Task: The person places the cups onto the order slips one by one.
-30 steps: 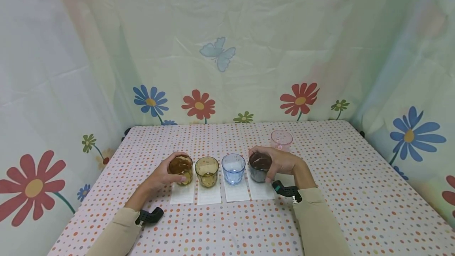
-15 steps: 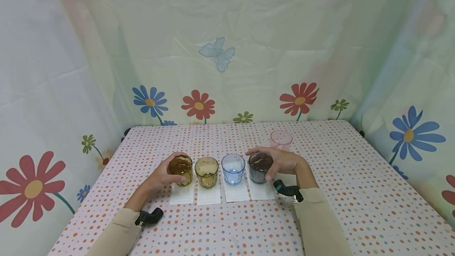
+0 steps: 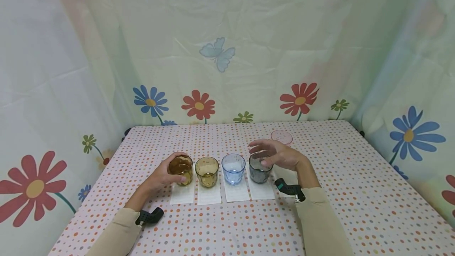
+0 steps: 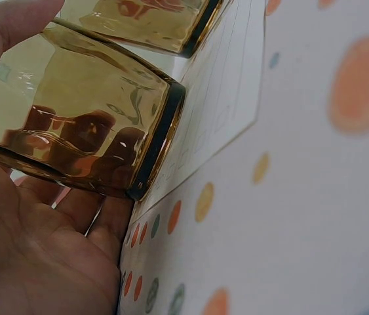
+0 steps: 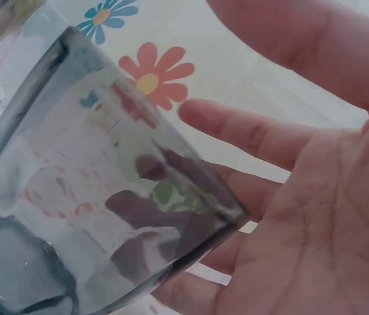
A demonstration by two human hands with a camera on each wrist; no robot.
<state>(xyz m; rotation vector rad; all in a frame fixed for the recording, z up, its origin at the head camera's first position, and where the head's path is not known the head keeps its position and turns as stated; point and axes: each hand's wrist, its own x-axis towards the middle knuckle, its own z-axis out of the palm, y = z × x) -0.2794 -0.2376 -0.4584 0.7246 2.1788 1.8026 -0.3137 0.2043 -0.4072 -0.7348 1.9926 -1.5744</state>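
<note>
My left hand holds an amber glass at the left end of a row, its thumb on the near side. In the left wrist view the amber glass stands upright on paper, with fingers behind it. At the row's right end is a grey glass. Over its rim hovers my right hand, fingers spread and thumb raised. In the right wrist view the palm lies beside the grey glass; the fingers stretch behind it without curling round it. Between these two stand a yellow-olive glass and a light blue glass.
White paper slips with printed lines lie under the row of glasses. Behind my right hand stands a pink glass, partly hidden. The table has a dotted cloth, and a flowered curtain hangs at its back and sides.
My right hand has let go of the grey glass and risen above its rim, with the thumb lifted off. The left hand and the glasses have stayed in place.
</note>
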